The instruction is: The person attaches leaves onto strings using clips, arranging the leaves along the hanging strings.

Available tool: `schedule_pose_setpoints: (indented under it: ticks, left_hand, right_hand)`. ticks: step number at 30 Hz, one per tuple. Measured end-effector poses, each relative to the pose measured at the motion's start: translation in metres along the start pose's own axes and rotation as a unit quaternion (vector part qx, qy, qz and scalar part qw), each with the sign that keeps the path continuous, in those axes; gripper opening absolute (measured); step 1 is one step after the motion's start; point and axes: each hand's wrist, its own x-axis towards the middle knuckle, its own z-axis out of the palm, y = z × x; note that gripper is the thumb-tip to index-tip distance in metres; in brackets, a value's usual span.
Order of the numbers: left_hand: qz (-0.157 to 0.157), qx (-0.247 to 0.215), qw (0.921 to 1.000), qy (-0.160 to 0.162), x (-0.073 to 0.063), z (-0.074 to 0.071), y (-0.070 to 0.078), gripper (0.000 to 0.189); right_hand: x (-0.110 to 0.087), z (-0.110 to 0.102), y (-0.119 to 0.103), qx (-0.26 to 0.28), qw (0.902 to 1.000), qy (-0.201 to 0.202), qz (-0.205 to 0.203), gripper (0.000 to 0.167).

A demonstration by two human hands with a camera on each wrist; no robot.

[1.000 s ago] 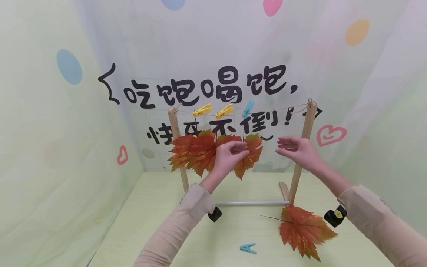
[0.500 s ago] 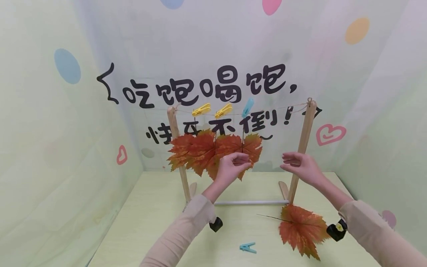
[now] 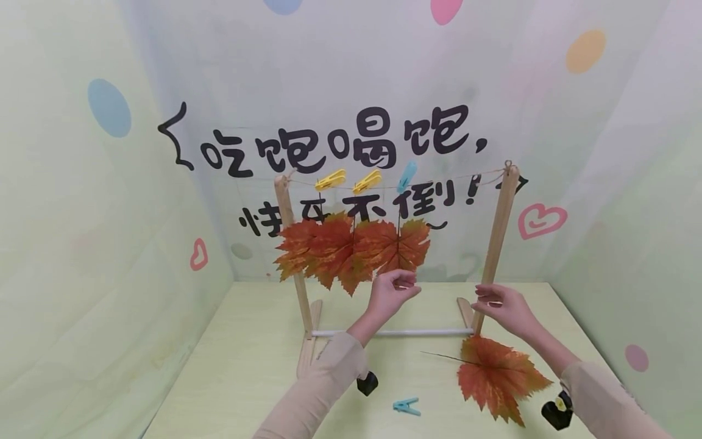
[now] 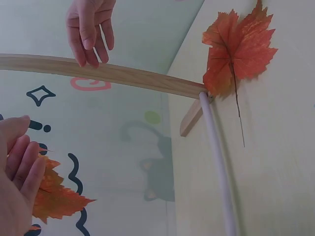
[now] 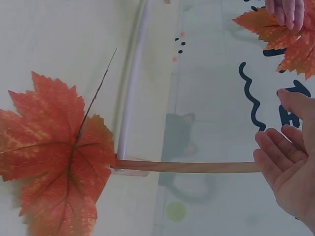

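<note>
In the head view my left hand [image 3: 390, 297] hangs in front of the lower edge of the rightmost hanging maple leaf [image 3: 403, 245], fingers loosely bent with nothing between them. Further right, my right hand [image 3: 507, 310] is in front of the wooden post [image 3: 498, 244], likewise holding nothing. Orange-red leaves [image 3: 329, 244] dangle by dark stems from a thin string, under two yellow clothespins [image 3: 367, 182] and a blue clothespin [image 3: 407, 177]. One loose maple leaf [image 3: 496, 375] lies on the table below my right hand, its stem pointing left. It also shows large in the right wrist view.
A second blue clothespin [image 3: 406, 406] lies near the table's front. The string runs between the left post [image 3: 300, 292] and the right one, joined low down by a white rod [image 3: 417, 333]. Printed cloth walls [image 3: 351, 73] enclose the table on the back and sides.
Both hands have come down from near the hanging leaves toward the table, the right one also shifting slightly right. The leaves and clothespins stay where they were.
</note>
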Motion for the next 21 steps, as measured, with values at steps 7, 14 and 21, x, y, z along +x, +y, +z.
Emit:
schedule_pose_setpoints:
  ticks: [7, 14, 21]
  left_hand:
    - [-0.006, 0.008, 0.9999, -0.009, -0.003, 0.018, -0.020, 0.024]
    - [-0.002, 0.074, 0.9963, -0.043, -0.007, 0.038, -0.041, 0.023]
    - [-0.020, 0.132, 0.9871, -0.089, -0.017, 0.055, -0.059, 0.023]
  right_hand:
    - [-0.013, 0.005, 0.015, 0.002, 0.9998, 0.006, 0.021, 0.044]
    - [-0.023, 0.010, 0.023, 0.019, 0.9995, 0.009, 0.024, 0.044]
    - [-0.029, 0.020, 0.031, 0.043, 0.9981, 0.002, 0.045, 0.043]
